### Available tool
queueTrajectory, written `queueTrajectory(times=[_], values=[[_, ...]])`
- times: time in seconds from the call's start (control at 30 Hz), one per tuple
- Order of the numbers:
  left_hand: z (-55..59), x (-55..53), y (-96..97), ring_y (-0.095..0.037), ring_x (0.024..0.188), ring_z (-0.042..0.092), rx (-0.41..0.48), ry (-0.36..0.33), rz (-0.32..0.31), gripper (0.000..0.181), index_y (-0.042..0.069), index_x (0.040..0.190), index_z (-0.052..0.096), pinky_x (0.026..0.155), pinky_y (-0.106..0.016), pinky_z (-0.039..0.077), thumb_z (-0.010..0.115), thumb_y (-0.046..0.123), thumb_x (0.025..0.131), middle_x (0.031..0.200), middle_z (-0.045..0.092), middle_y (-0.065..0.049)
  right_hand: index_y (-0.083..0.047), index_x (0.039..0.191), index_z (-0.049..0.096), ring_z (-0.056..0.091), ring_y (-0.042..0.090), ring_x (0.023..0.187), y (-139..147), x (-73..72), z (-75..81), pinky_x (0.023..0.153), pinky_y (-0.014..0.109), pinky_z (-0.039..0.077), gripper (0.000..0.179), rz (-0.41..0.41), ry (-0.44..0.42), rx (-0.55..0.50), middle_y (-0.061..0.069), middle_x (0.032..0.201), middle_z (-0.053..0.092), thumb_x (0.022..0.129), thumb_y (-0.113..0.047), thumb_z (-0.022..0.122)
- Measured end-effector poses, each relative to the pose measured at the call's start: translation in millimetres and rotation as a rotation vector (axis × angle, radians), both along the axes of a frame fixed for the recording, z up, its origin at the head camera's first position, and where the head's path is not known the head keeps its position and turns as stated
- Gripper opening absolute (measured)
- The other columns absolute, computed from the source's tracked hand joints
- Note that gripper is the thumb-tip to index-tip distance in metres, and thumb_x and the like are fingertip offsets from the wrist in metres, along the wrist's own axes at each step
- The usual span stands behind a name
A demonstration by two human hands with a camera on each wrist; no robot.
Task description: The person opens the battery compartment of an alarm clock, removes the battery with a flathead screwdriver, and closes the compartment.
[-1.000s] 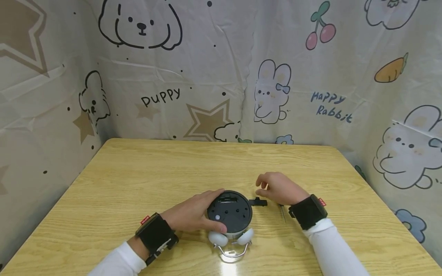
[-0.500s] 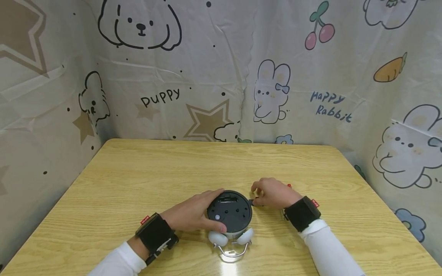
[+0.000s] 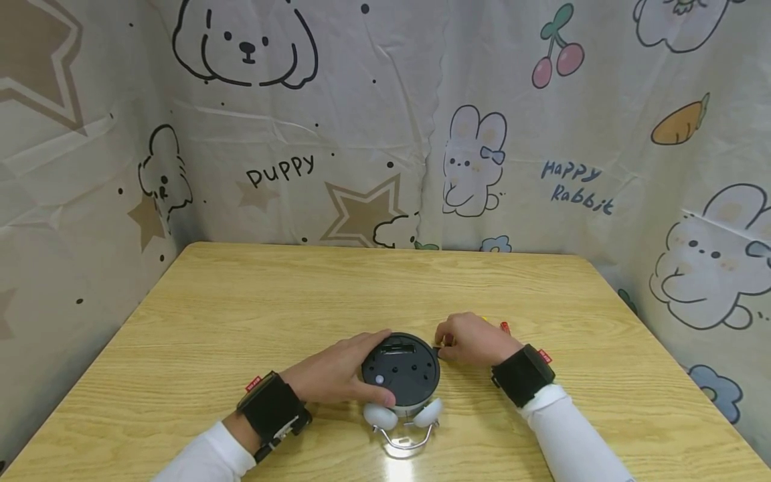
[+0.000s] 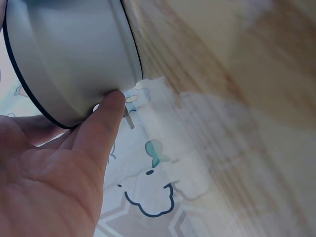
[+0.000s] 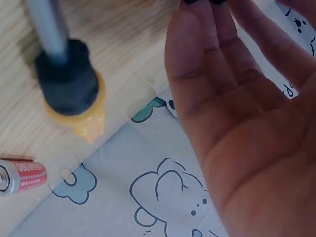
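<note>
A twin-bell alarm clock [image 3: 405, 383] lies on the table, its black back facing up and its white bells and wire handle towards me. A slot near the far edge of the back looks like an uncovered battery compartment [image 3: 399, 349]. My left hand [image 3: 340, 371] grips the clock from the left, thumb over the near rim; the left wrist view shows fingers against its pale casing [image 4: 74, 59]. Just right of the clock, my right hand [image 3: 476, 340] pinches a small black plastic piece [image 5: 205, 2], mostly hidden by the fingers.
Beyond my right hand lies a red battery [image 3: 504, 327], also seen as a red and silver battery [image 5: 24, 176] in the right wrist view. A screwdriver [image 5: 69, 81] with a black and yellow handle lies near it. Printed curtains [image 3: 337, 134] stand behind the wooden table [image 3: 271, 288].
My right hand has moved left and slightly nearer, taking hold of the black piece beside the clock. The red battery has come into sight. My left hand and the clock stay put.
</note>
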State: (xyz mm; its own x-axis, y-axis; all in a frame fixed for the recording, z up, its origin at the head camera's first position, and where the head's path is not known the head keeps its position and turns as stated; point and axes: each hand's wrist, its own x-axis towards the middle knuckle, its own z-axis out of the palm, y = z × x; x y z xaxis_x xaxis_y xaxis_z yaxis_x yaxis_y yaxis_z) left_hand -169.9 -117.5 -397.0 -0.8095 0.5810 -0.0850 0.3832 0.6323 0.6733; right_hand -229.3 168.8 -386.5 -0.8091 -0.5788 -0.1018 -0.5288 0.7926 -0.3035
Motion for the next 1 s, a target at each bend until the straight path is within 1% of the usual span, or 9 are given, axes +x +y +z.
queueTrajectory(times=[0.13, 0.27, 0.37, 0.5, 0.6, 0.77, 1.0], values=[[-0.6, -0.1, 0.1, -0.030, 0.146, 0.047, 0.004, 0.000, -0.003, 0.112, 0.015, 0.165, 0.028, 0.117, -0.054, 0.043, 0.079, 0.067, 0.080, 0.161, 0.045, -0.011, -0.013, 0.095, 0.076, 0.055, 0.006, 0.074, 1.2, -0.6, -0.2, 0.068, 0.022, 0.049, 0.005, 0.048, 0.028, -0.006, -0.004, 0.084, 0.069, 0.091, -0.012, 0.079], [-0.9, 0.1, 0.2, -0.031, 0.148, 0.046, -0.001, -0.005, 0.002, 0.113, 0.016, 0.165, 0.028, 0.119, -0.054, 0.042, 0.079, 0.068, 0.079, 0.162, 0.044, -0.011, -0.014, 0.096, 0.077, 0.054, 0.006, 0.073, 1.7, -0.5, 0.7, 0.067, 0.021, 0.048, 0.004, 0.044, 0.024, -0.004, -0.005, 0.084, 0.068, 0.093, -0.012, 0.077], [-1.0, 0.4, 0.3, -0.031, 0.150, 0.044, -0.004, -0.009, 0.005, 0.113, 0.016, 0.165, 0.027, 0.120, -0.055, 0.041, 0.079, 0.068, 0.079, 0.164, 0.043, -0.011, -0.015, 0.096, 0.078, 0.054, 0.007, 0.072, 1.7, 0.3, 2.6, 0.066, 0.020, 0.046, 0.005, 0.027, 0.009, -0.009, -0.005, 0.084, 0.068, 0.094, -0.011, 0.076], [-1.4, 0.9, 0.1, -0.032, 0.150, 0.045, -0.005, -0.005, 0.006, 0.113, 0.017, 0.165, 0.028, 0.119, -0.055, 0.041, 0.079, 0.068, 0.079, 0.163, 0.043, -0.011, -0.015, 0.096, 0.078, 0.055, 0.007, 0.074, 2.4, 0.7, 4.3, 0.066, 0.020, 0.047, 0.006, 0.020, 0.012, -0.019, -0.004, 0.089, 0.071, 0.095, -0.010, 0.075], [-1.9, 0.8, 0.1, -0.031, 0.149, 0.045, -0.006, 0.000, 0.006, 0.112, 0.017, 0.165, 0.028, 0.119, -0.055, 0.042, 0.079, 0.068, 0.079, 0.163, 0.044, -0.011, -0.014, 0.097, 0.078, 0.057, 0.007, 0.078, 3.9, 1.2, 4.9, 0.069, 0.020, 0.049, 0.007, 0.031, 0.040, -0.045, -0.003, 0.092, 0.072, 0.094, -0.009, 0.075], [-1.8, 0.1, 0.4, -0.031, 0.148, 0.046, -0.010, 0.012, -0.001, 0.113, 0.016, 0.165, 0.028, 0.119, -0.054, 0.042, 0.079, 0.068, 0.079, 0.162, 0.045, -0.011, -0.011, 0.099, 0.080, 0.059, 0.006, 0.080, 7.1, 1.4, 8.2, 0.070, 0.020, 0.051, 0.010, 0.063, 0.120, -0.095, 0.001, 0.094, 0.073, 0.094, -0.005, 0.073], [-0.7, -0.4, 0.6, -0.031, 0.148, 0.046, -0.014, 0.010, -0.001, 0.113, 0.015, 0.165, 0.028, 0.119, -0.054, 0.042, 0.079, 0.068, 0.079, 0.163, 0.044, -0.012, -0.009, 0.106, 0.079, 0.060, 0.004, 0.079, 7.1, 3.0, 15.5, 0.069, 0.018, 0.051, 0.014, 0.073, 0.175, -0.115, 0.002, 0.095, 0.073, 0.098, -0.005, 0.068]])
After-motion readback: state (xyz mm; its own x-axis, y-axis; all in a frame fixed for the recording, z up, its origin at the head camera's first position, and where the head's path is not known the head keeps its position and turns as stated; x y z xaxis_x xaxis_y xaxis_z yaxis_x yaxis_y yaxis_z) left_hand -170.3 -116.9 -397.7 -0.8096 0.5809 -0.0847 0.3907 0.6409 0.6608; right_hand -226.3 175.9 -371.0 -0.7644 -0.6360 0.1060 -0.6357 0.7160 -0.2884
